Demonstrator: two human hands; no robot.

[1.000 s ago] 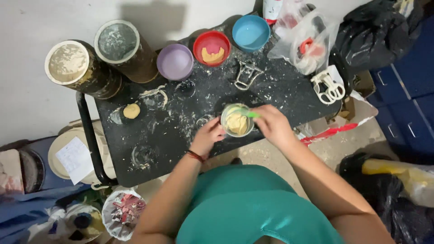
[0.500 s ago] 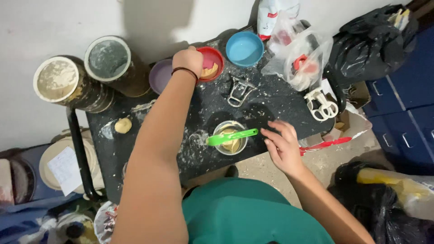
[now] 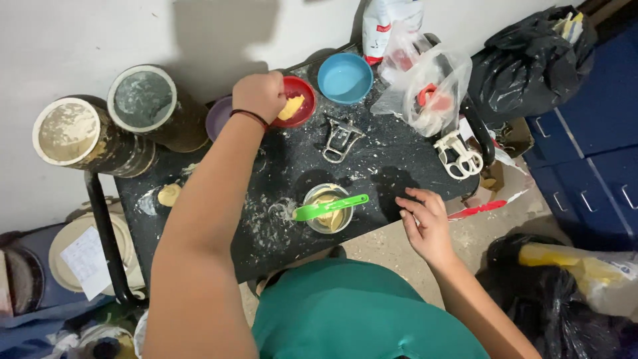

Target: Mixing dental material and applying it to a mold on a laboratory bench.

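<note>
— Red bowl (image 3: 300, 100): where is it?
— Head view: at the desk's (image 3: 392, 173) far edge, between a purple bowl (image 3: 217, 118) and a blue bowl (image 3: 345, 78). The left hand (image 3: 260, 95) is curled closed on the yellow lump (image 3: 291, 107) inside it.
— And the right hand (image 3: 426, 223)?
— Its grip is open, empty, fingertips resting at the near edge, just beside the small cup (image 3: 327, 208) with the green spatula (image 3: 329, 207). Bare dusty surface lies between.

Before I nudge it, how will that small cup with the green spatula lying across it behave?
The cup would probably slide rather than roll, since it stands upright on the dusty black table. The green spatula rests loosely across its rim with the handle overhanging, so it may swing or drop off. The yellowish paste inside looks thick, so spilling seems unlikely. Neither hand is steadying the cup.
</note>
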